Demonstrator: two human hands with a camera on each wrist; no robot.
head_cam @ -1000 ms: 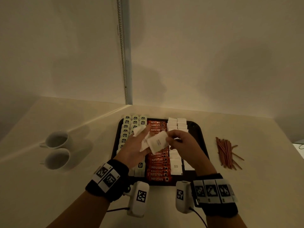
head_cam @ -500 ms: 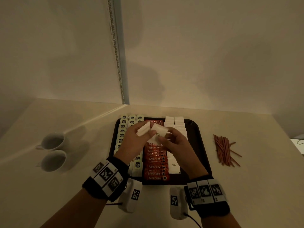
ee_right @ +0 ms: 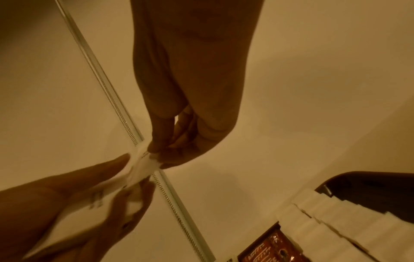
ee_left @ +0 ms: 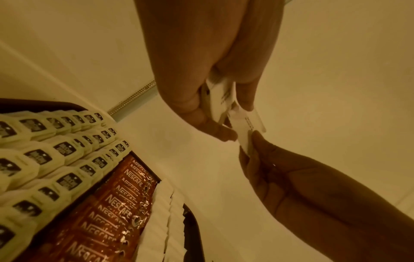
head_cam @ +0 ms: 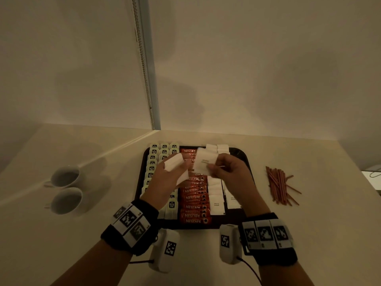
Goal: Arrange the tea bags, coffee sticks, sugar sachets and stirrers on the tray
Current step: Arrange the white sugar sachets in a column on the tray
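Two white cups (head_cam: 66, 189) near the left edge of the tabletop (head_cam: 309, 234), side by side, openings up.

Dark tray (head_cam: 241, 153) at the middle of the tabletop, back edge close to the wall corner. On it, left to right: three columns of tea bags (head_cam: 153, 159), one column of red Nescafé coffee sticks (head_cam: 193, 207), two columns of white sugar sachets (head_cam: 216, 205) marked "white sugar". Right strip of the tray bare.

Left hand (head_cam: 168, 180) raised over the tea-bag and coffee columns, fingers curled round a small stack of white sachets (head_cam: 174, 162); grip narrow, stack fanned at the tips.

Right hand (head_cam: 231, 172) raised over the sugar columns, thumb and fingertips pinching a single sachet (head_cam: 205, 163) by its near edge. Far edge of that sachet touching the left hand's stack; wrist views confirm the contact.

Stirrers (head_cam: 278, 185) in a loose reddish bundle on the tabletop, right of the tray, well apart from it, near the right edge; a few splayed outward.
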